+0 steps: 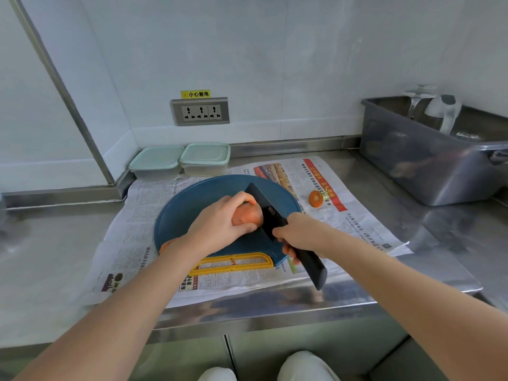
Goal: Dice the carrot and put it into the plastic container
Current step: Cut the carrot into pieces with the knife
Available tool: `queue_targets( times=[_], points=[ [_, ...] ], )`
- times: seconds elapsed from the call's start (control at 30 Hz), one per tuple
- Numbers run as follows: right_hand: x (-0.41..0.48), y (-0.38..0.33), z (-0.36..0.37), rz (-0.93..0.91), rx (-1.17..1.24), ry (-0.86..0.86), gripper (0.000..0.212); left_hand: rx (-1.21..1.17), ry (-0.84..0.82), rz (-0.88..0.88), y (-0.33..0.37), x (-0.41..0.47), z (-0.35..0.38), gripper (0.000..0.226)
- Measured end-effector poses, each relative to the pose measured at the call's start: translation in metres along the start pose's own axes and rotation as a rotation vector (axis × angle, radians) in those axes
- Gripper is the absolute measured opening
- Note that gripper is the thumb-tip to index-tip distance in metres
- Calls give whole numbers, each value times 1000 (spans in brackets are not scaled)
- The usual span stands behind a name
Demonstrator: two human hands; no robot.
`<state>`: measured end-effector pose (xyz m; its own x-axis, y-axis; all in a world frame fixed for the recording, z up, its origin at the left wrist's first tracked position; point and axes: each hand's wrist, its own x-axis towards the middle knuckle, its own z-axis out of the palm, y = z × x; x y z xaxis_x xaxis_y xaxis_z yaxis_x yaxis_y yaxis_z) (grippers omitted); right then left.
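Left hand (pixel 217 224) grips carrot (pixel 246 215), right hand (pixel 299 232) knife (pixel 310 262) (blade (pixel 259 200) seemingly touching it).

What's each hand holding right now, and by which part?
The right hand grips the knife by its dark handle, blade against the carrot. The left hand holds the carrot down on the blue board, fingers curled over its top.

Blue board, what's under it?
You can see newspaper sticking out around the board, spread on the steel counter. The board covers the paper's middle, so anything else beneath can't be seen.
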<state>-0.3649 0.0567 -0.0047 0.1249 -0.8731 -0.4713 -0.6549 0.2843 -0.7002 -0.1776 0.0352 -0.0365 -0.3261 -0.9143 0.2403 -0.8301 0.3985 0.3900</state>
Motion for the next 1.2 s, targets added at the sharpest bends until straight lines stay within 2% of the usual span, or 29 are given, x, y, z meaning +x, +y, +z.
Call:
queue_targets(
  times=[0.2,0.37,0.5,1.2],
  points=[
    [-10,-5,-5,-78,-96,141,19,49,29,-3,3,1,3,48],
    [-18,-2,-7,-90,71,43,24,52,39,-2,2,1,2,48],
    [-24,-1,-6,-91,68,54,29,61,39,2,2,2,3,50],
    [-36,-5,-1,-78,48,102,29,89,12,-21,3,4,2,52]
  ],
)
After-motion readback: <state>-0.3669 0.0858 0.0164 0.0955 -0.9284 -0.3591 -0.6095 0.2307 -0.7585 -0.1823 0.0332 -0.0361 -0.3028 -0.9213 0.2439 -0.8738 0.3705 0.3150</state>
